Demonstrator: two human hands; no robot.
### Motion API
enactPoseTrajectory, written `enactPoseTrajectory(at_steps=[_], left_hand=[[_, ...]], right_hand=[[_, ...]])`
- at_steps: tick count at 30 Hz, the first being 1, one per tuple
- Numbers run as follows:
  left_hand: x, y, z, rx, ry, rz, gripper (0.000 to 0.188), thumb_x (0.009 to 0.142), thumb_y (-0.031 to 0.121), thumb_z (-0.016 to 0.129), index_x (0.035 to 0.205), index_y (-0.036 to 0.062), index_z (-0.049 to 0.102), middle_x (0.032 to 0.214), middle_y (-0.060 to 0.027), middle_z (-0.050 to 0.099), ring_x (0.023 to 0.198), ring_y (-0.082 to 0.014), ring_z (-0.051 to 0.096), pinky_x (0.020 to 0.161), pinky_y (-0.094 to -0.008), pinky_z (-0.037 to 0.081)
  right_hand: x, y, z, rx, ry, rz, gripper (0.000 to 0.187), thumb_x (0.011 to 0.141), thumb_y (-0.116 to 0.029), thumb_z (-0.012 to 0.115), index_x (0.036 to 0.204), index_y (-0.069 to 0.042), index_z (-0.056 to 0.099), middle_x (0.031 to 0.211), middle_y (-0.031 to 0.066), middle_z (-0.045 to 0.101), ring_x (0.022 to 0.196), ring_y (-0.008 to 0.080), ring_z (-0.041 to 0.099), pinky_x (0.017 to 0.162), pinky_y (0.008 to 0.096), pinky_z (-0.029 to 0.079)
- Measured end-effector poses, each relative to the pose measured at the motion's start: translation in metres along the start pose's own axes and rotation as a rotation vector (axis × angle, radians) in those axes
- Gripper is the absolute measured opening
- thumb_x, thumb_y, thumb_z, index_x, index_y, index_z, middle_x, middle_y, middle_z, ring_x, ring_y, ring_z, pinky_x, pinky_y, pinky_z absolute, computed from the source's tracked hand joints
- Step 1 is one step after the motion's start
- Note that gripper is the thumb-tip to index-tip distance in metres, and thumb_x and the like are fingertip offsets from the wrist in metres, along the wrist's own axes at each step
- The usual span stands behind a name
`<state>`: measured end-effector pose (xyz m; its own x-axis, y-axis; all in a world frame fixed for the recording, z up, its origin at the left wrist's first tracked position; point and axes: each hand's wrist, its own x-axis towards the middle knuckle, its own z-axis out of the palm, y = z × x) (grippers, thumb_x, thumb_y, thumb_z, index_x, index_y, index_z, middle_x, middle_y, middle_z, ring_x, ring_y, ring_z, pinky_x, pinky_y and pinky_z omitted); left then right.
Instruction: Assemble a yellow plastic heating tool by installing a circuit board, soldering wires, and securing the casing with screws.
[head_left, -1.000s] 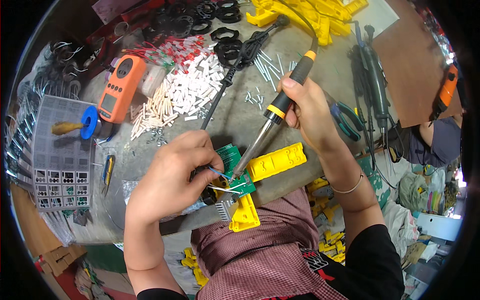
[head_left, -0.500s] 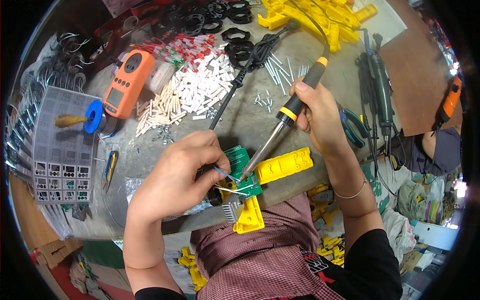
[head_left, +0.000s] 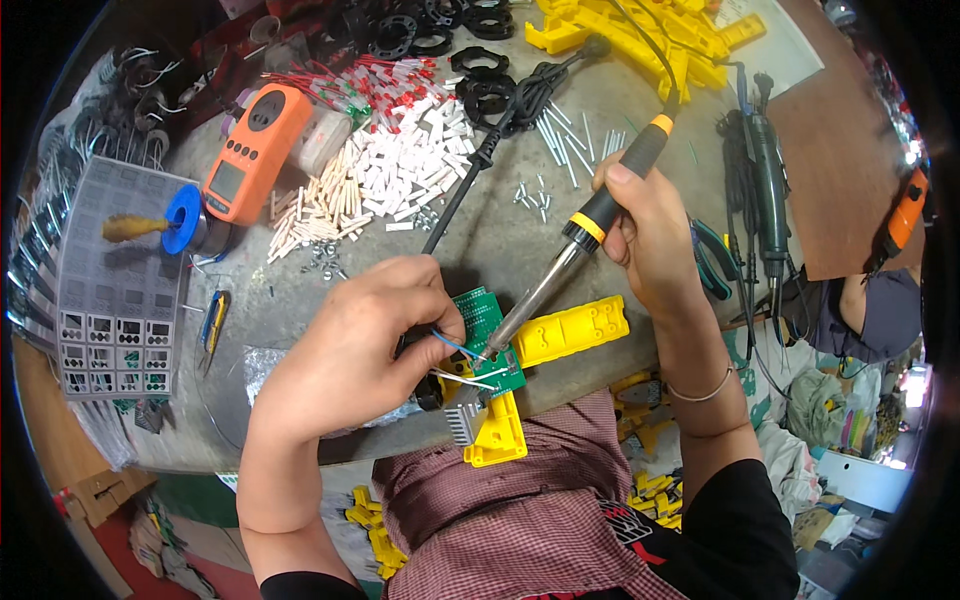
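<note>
In my right hand [head_left: 648, 215] is a soldering iron [head_left: 600, 215] with a black and yellow handle, slanting down to the left. Its tip meets a green circuit board [head_left: 480, 312] near one end of a blue wire [head_left: 455, 345]. My left hand [head_left: 385, 330] pinches that wire between thumb and fingers. White wires [head_left: 470, 378] also run to the board. Beneath the board lies a yellow plastic housing [head_left: 570, 330], its lower arm [head_left: 500, 435] reaching over the table edge. A grey finned heat sink [head_left: 463, 424] sits beside this arm.
Left are an orange meter [head_left: 255, 155], a blue solder spool [head_left: 183, 220], a small cutter [head_left: 212, 325] and a grey sheet [head_left: 105, 275]. White tubes [head_left: 420, 155], screws [head_left: 535, 200] and black rings [head_left: 485, 95] lie beyond. Pliers [head_left: 712, 258] and another corded tool [head_left: 768, 190] are right.
The view has shifted slightly. The iron's tip stays at the blue wire's end on the board, and both hands keep their hold.
</note>
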<state>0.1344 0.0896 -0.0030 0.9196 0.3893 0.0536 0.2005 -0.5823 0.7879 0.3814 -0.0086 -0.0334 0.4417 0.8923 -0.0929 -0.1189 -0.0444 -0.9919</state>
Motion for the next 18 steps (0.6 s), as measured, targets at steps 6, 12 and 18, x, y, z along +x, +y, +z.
enactPoseTrajectory(at_steps=[6,12,18], left_hand=[[0.0004,0.001,0.0007,0.017,-0.002,-0.025,0.015,0.066,-0.007,0.068,0.079,-0.0006,0.063,0.08,-0.0103,0.055,0.077,-0.0273,0.058,0.068,-0.0356,0.046],[-0.0006,0.0017,0.0022,0.023,0.021,-0.013,0.013,0.066,-0.005,0.067,0.077,-0.0005,0.062,0.08,-0.0113,0.054,0.077,-0.0295,0.056,0.069,-0.0369,0.046],[0.0007,0.0018,0.003,0.036,0.008,-0.015,0.012,0.066,-0.004,0.067,0.076,-0.0002,0.061,0.079,-0.0117,0.054,0.077,-0.0304,0.056,0.07,-0.0377,0.045]], right_hand=[[-0.0003,-0.0028,-0.0005,-0.033,0.004,0.02,0.028,0.095,-0.033,0.056,0.093,-0.005,0.056,0.066,-0.0012,0.052,0.049,0.0038,0.043,0.043,0.0201,0.03],[-0.0044,-0.0087,0.0053,-0.041,0.031,0.019,0.026,0.095,-0.031,0.056,0.095,-0.005,0.055,0.066,-0.0014,0.051,0.05,0.0039,0.043,0.044,0.0196,0.031],[-0.0086,-0.01,0.0028,-0.038,0.012,-0.05,0.023,0.095,-0.027,0.057,0.096,-0.004,0.053,0.068,-0.0019,0.05,0.05,0.003,0.043,0.044,0.0183,0.032]])
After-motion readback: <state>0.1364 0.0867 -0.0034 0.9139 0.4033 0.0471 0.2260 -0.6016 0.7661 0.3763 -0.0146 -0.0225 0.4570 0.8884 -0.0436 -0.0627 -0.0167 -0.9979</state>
